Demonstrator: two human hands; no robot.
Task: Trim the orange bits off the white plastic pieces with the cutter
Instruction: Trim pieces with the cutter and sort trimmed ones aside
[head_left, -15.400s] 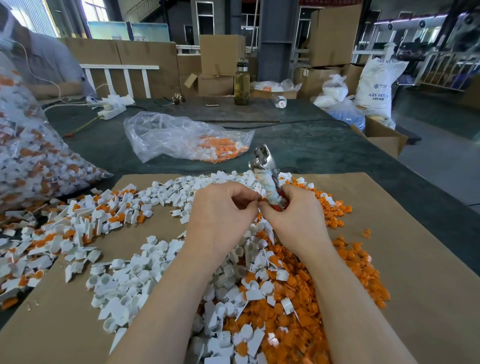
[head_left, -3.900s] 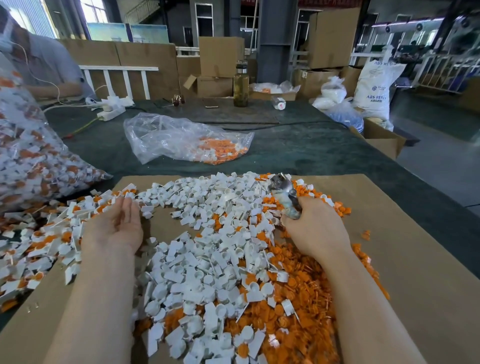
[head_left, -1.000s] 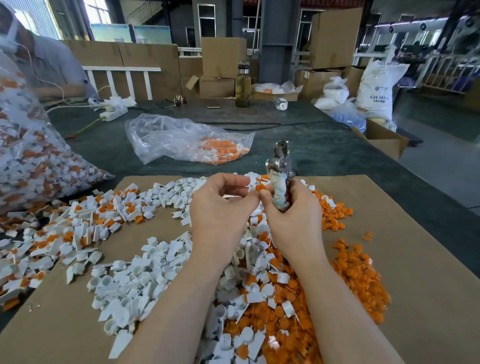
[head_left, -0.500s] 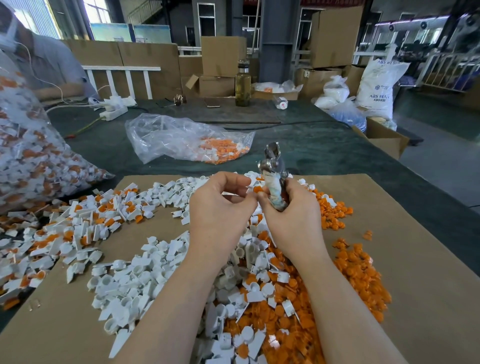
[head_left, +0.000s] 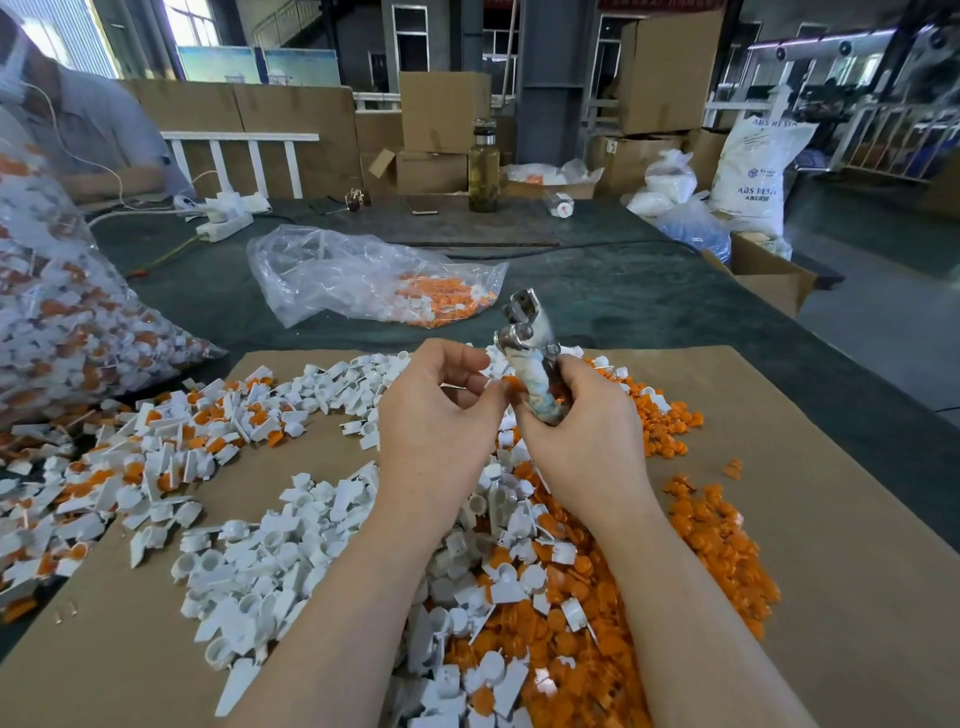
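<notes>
Your left hand (head_left: 441, 410) has come back from the pile, fingers pinching an orange-tipped piece (head_left: 511, 383) against the cutter (head_left: 535, 364) clenched in your right hand (head_left: 582, 431) mid-desk; snip looks imminent.

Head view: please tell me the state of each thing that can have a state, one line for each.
Cutter: held upright, metal end up.
Right hand: grips the cutter.
Left hand: pinches a small piece beside the cutter.
Clear plastic bag: lying open, partly filled with orange bits.
Glass bottle: upright, capped.
Cardboard box: open.
</notes>
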